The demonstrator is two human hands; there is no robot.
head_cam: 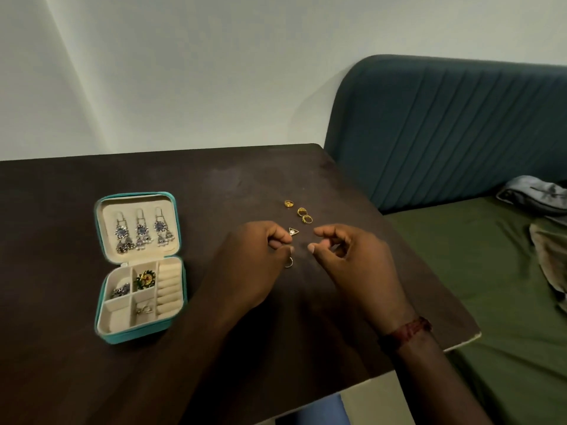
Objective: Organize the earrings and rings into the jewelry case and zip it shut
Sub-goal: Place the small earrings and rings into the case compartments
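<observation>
The teal jewelry case [101,320] lies open on the left of the dark table [92,378]. Three silver-blue drop earrings [141,230] hang in its lid. Its tray holds a gold flower piece [145,279], a silver-blue piece [121,291] and a small silver item [144,309]. Three gold rings [302,211] lie loose at mid-table, and near them sits a triangular earring [293,231] beside the index finger of my left hand [251,265]. That hand's fingers are curled, thumb near the index tip. A silver ring [289,262] peeks out under the thumb. My right hand [349,259] hovers close by, thumb and index apart, holding nothing.
The table's right edge [429,265] borders a bed with a green sheet [491,286] and a teal padded headboard [445,127]. Crumpled clothes [540,197] lie on the bed. A white wall stands behind the table.
</observation>
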